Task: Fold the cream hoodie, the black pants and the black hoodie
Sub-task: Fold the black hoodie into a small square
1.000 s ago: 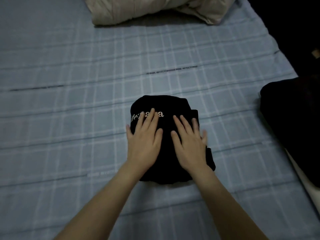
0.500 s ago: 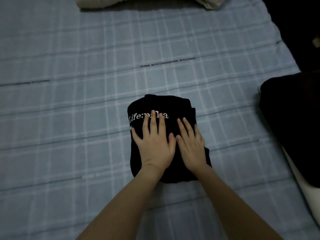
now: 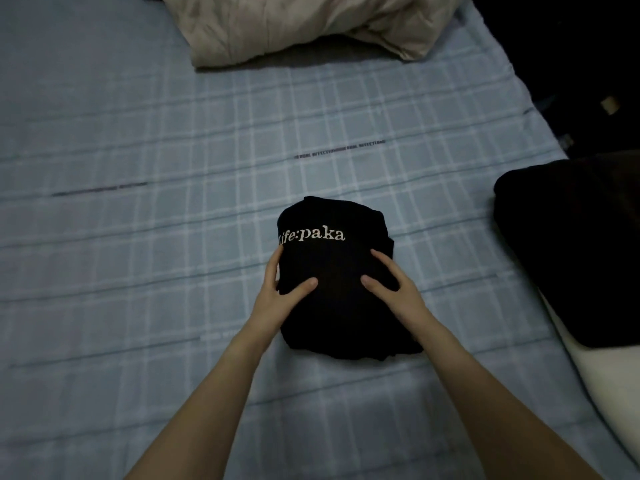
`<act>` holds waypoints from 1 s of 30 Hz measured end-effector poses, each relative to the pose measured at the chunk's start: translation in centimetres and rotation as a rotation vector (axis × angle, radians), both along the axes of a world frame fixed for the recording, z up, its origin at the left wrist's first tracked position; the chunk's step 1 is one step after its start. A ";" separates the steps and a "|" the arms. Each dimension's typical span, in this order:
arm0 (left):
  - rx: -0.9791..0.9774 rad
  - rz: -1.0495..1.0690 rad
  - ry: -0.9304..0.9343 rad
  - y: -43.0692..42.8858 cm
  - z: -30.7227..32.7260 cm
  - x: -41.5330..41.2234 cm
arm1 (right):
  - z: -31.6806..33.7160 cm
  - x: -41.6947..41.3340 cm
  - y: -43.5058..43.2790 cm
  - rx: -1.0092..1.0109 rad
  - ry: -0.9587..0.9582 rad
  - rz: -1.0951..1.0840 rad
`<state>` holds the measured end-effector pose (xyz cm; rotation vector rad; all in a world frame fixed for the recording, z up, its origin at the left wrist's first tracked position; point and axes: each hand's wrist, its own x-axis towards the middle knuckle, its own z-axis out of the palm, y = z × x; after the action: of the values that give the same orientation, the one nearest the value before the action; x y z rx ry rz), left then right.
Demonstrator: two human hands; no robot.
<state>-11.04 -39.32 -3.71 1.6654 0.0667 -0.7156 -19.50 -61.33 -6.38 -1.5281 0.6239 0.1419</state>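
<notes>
Head view looks down on a pale blue checked bed sheet that fills nearly everything, and the folded black hoodie lies in the middle of it, so I'll place the rest from there. Well beyond the black hoodie, at the far edge of the sheet, sits a rumpled cream bundle of cloth; whether it is bedding or clothing I cannot tell. Off to the right of the black hoodie, well apart from it, a dark pile of cloth rests on something white at the side of the bed.

The black hoodie itself is a compact, rounded packet. Both bare forearms reach up to it from the near side. The left hand clasps its left edge, fingers curled down along the side and thumb pressed on top. The right hand holds the right edge the same way, thumb on top, forefinger stretched across the cloth, the other fingers hidden over the side.

White letters across the packet's far end read "ife:paka", the first letter lost round the fold. Beyond the black hoodie, a thin line of dark print on the sheet is too blurred to read.
</notes>
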 end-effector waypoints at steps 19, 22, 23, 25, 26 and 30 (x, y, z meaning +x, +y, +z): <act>-0.113 -0.359 -0.143 7.7 24.3 -14.7 | 25.0 -22.8 13.4 -0.104 -0.251 -0.522; -0.144 -0.474 -0.162 7.8 25.4 -16.8 | 26.2 -26.7 15.5 -0.162 -0.245 -0.634; -0.157 -0.515 -0.165 7.4 25.8 -17.5 | 26.5 -27.9 15.8 -0.176 -0.239 -0.670; -0.173 -0.585 -0.169 6.3 26.5 -19.0 | 27.0 -30.0 15.7 -0.210 -0.235 -0.737; -0.177 -0.609 -0.170 5.5 26.9 -19.6 | 27.3 -30.9 15.4 -0.230 -0.238 -0.766; -0.202 -0.717 -0.173 0.6 27.2 -21.7 | 27.5 -34.0 12.5 -0.257 -0.251 -0.886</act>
<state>-32.79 -38.70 23.51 1.5388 -0.7352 -1.0604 -53.53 -48.81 21.14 -1.3494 1.0821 -0.8155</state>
